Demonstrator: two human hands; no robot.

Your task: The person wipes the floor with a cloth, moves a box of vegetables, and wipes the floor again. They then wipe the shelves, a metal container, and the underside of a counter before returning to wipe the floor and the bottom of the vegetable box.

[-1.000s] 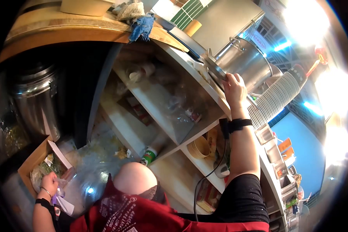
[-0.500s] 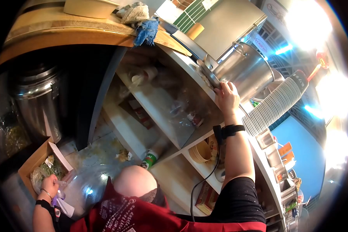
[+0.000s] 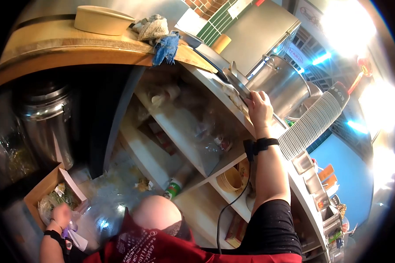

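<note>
At the lower left, my left hand point(image 3: 62, 215) is over the open cardboard box point(image 3: 52, 186), beside a clear plastic bag and green scraps; motion blurs its fingers. A white and purple piece point(image 3: 77, 239) hangs just below that hand. My right hand point(image 3: 260, 107) grips the metal rim point(image 3: 238, 84) at the counter edge, fingers curled over it. Right behind it stands a large steel pot point(image 3: 280, 81). A tall stack of bowls point(image 3: 311, 125) leans to the right of my right wrist.
Shelves point(image 3: 180, 140) under the counter hold plastic bags, paper bowls point(image 3: 229, 179) and a green can point(image 3: 173, 188). A steel canister point(image 3: 46, 118) stands at left. Above are a wooden worktop point(image 3: 74, 46), a tan tub point(image 3: 102, 21) and a blue cloth point(image 3: 166, 48).
The view has shifted, so the worktop and box sit slightly lower. My left hand is now blurred over the box; my right hand keeps its place on the rim.
</note>
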